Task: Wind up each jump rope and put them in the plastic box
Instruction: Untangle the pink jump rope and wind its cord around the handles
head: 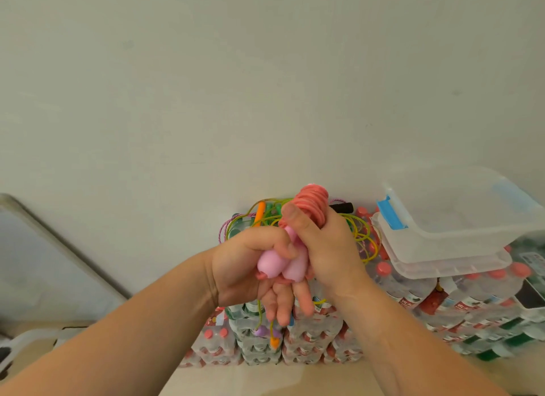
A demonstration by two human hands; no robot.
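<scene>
Our left hand (250, 266) closes around the pink handles (280, 266) of a jump rope, and our right hand (324, 248) grips its coral cord (314, 202), wound into a tight coil. Behind them, a tangle of loose ropes (362, 233) lies unwound on the stacked bottle packs (309, 345). Further right, the plastic box (442, 239) looks empty, so we judge most work remains.

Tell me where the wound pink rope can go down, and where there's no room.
The plastic box on the bottle packs looks open and shows nothing inside: the best free spot. Between box and wall, the pack top is crowded with tangled ropes. Both hands, left hand and right hand, hold the pink rope.
</scene>
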